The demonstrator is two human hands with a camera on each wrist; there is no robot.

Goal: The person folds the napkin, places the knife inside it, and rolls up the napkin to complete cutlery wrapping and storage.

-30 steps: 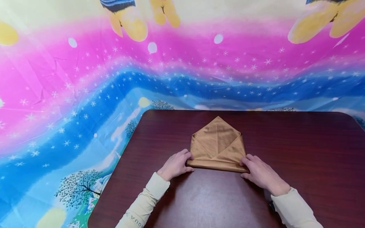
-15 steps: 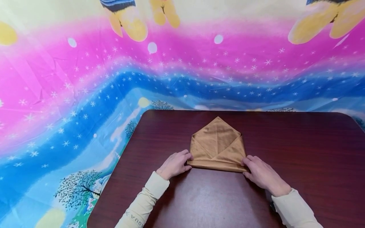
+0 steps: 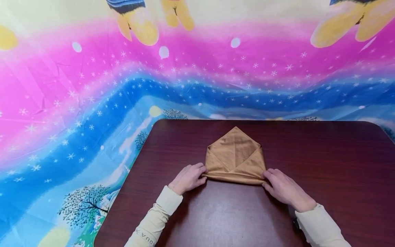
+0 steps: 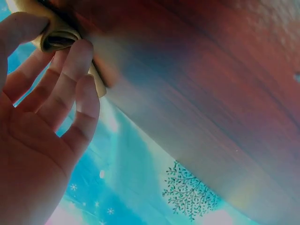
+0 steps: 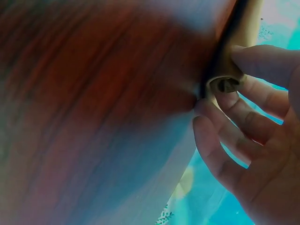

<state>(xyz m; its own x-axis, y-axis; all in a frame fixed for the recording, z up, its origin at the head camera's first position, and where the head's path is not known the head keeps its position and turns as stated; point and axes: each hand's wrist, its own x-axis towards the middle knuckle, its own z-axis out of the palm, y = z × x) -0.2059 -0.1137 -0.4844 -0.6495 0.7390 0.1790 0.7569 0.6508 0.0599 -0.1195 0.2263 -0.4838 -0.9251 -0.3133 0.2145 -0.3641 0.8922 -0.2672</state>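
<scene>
A gold-brown satin cloth (image 3: 234,154) lies folded on the table, its far end pointed and its near edge rolled into a tube. My left hand (image 3: 189,177) pinches the left end of that roll between thumb and fingers. At the opposite end, my right hand (image 3: 287,188) pinches the roll the same way. In the left wrist view the hollow end of the rolled cloth (image 4: 58,40) shows between the thumb and fingers of the left hand (image 4: 47,108). The right wrist view has the other roll end (image 5: 227,83) between the thumb and fingers of the right hand (image 5: 258,140).
The dark reddish-brown table (image 3: 321,154) has rounded far corners and reaches well beyond the cloth on both sides. Behind it hangs a printed backdrop (image 3: 197,58) in pink and blue with snowflakes and trees, which also shows left of the table.
Both thumbs have come in closer to the fingers at the roll's ends. The rolled near edge has lifted or turned slightly away from me; the rest of the cloth stays put.
</scene>
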